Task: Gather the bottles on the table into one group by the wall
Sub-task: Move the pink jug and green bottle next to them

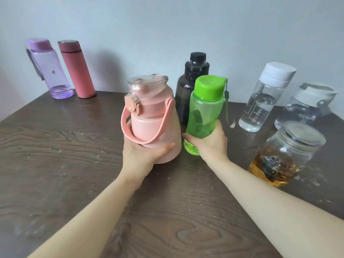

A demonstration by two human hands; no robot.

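Observation:
My left hand (pixel 147 152) grips the base of a squat pink bottle (pixel 154 125) with a strap handle, in the middle of the table. Right beside it my right hand (pixel 210 141) holds a green bottle (pixel 203 110) around its lower half. A black bottle (pixel 189 86) stands just behind them by the wall. At the back left a purple bottle (pixel 50 69) and a red flask (pixel 76 69) stand against the wall. To the right are a clear bottle with a white cap (pixel 262 99), a clear bottle with a grey lid (pixel 305 107) and a glass jar with amber liquid (pixel 283 157).
The dark wooden table (pixel 65 164) runs up to a pale wall (pixel 167 25) at the back. Small white specks lie scattered on its surface. The jar stands nearest the right edge.

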